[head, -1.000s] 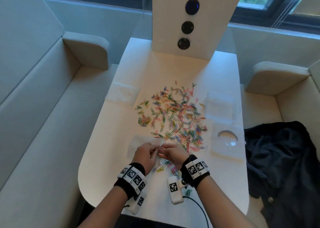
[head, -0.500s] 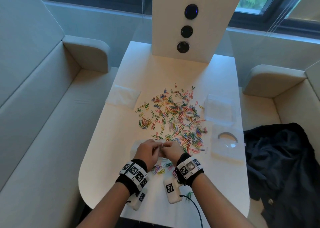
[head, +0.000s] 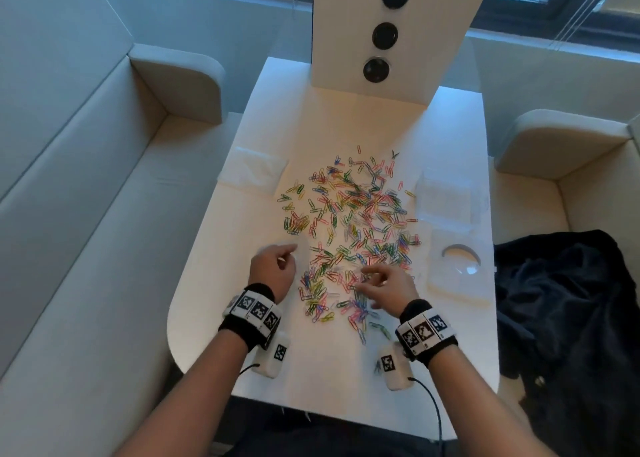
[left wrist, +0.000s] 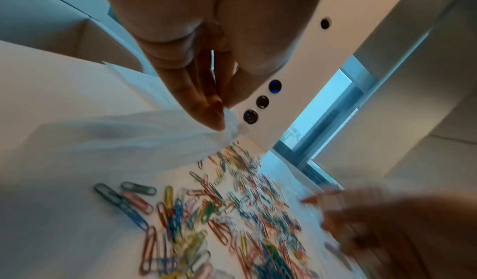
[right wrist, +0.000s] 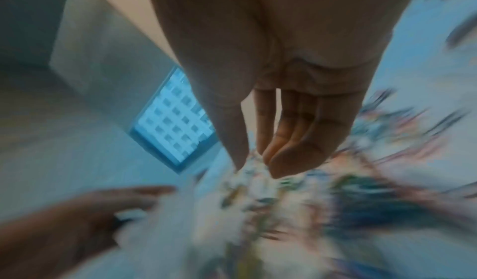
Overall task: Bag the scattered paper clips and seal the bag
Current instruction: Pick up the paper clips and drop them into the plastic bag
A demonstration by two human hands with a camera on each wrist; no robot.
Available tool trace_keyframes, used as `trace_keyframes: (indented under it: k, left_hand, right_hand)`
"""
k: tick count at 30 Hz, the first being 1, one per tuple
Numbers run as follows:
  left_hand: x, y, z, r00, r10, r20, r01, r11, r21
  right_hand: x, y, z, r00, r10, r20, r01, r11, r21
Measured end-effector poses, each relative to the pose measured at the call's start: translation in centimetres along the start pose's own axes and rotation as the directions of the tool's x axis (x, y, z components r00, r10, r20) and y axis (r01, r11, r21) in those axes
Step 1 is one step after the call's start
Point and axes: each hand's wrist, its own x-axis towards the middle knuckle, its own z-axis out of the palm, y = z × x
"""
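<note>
Many coloured paper clips (head: 353, 221) lie scattered across the middle of the white table (head: 332, 380); they show close up in the left wrist view (left wrist: 206, 212). My left hand (head: 292, 248) is at the pile's near left edge and pinches a corner of a clear plastic bag (left wrist: 129, 136) between thumb and fingers (left wrist: 206, 107). The bag hangs down to the table. My right hand (head: 372, 274) hovers over the near clips with loosely bent fingers (right wrist: 284, 156) and nothing visibly held. The right wrist view is badly blurred.
More clear bags lie left (head: 254, 172) and right (head: 445, 196) of the pile, and a clear plastic box (head: 460, 273) lies at the right edge. A white upright panel with three round buttons (head: 384, 37) stands at the back. Dark cloth (head: 568, 300) lies on the right seat.
My hands were together at the pile's near edge; they have parted. The left has gone left holding the bag's corner, the right has gone right over the clips.
</note>
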Motion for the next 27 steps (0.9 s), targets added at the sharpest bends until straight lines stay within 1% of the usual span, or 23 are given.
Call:
trace_keyframes:
  k: [1, 3, 4, 6, 7, 8, 10, 13, 15, 16, 19, 21, 27]
  left_hand:
    - [0.2, -0.3, -0.8, 1.000, -0.016, -0.021, 0.016, 1.000, -0.021]
    - [0.5, -0.9, -2.2, 0.998, -0.040, -0.053, 0.036, 0.997, -0.061]
    - [0.6, -1.2, -2.7, 0.997, -0.049, -0.063, 0.044, 0.996, -0.074]
    - [0.5, -1.6, -3.4, 0.996, -0.060, -0.064, 0.054, 0.995, -0.082]
    - [0.4, -1.7, -3.4, 0.996, -0.064, -0.056, 0.059, 0.995, -0.084]
    - [0.1, -1.8, -3.3, 0.997, -0.066, -0.042, 0.062, 0.995, -0.084]
    - [-0.4, -2.1, -2.8, 0.998, -0.066, -0.011, 0.065, 0.995, -0.081]
    - [-1.2, -2.2, -1.9, 0.997, -0.065, 0.043, 0.068, 0.995, -0.067]
    - [-1.6, -2.2, -1.6, 0.994, -0.082, 0.067, 0.087, 0.993, -0.074]
    - [-1.7, -2.1, -1.5, 0.993, -0.093, 0.073, 0.098, 0.992, -0.075]
    - [-1.8, -1.9, -1.3, 0.990, -0.113, 0.082, 0.119, 0.989, -0.083]
    - [-1.7, -1.7, -1.2, 0.990, -0.111, 0.087, 0.118, 0.990, -0.078]
    - [-1.4, -1.5, -0.5, 0.987, -0.120, 0.109, 0.127, 0.990, -0.066]
  right_hand:
    - [-0.7, 1.9, -0.6, 0.998, 0.068, 0.001, -0.068, 0.992, -0.110]
    - [-2.2, 5.6, -0.8, 0.975, 0.222, 0.021, -0.207, 0.938, -0.278]
    - [-3.2, 7.1, -0.5, 0.964, 0.263, 0.038, -0.233, 0.905, -0.357]
    - [-4.9, 9.6, 0.7, 0.959, 0.278, 0.064, -0.210, 0.840, -0.499]
    - [-5.4, 10.4, 1.4, 0.963, 0.265, 0.057, -0.197, 0.828, -0.525]
    - [-5.8, 10.8, 2.2, 0.970, 0.241, 0.025, -0.194, 0.836, -0.513]
    - [-5.4, 10.9, 3.1, 0.979, 0.185, -0.083, -0.203, 0.891, -0.405]
    - [-3.4, 9.8, 3.7, 0.959, 0.127, -0.254, -0.187, 0.955, -0.228]
    - [-1.9, 8.6, 3.7, 0.939, 0.097, -0.330, -0.171, 0.964, -0.203]
    - [-1.2, 7.9, 3.7, 0.933, 0.073, -0.352, -0.157, 0.963, -0.218]
    - [0.8, 6.8, 3.4, 0.929, -0.016, -0.369, -0.106, 0.945, -0.308]
    - [1.8, 6.5, 3.1, 0.932, -0.060, -0.358, -0.074, 0.934, -0.348]
    - [2.5, 6.9, 1.4, 0.909, -0.188, -0.372, 0.023, 0.914, -0.405]
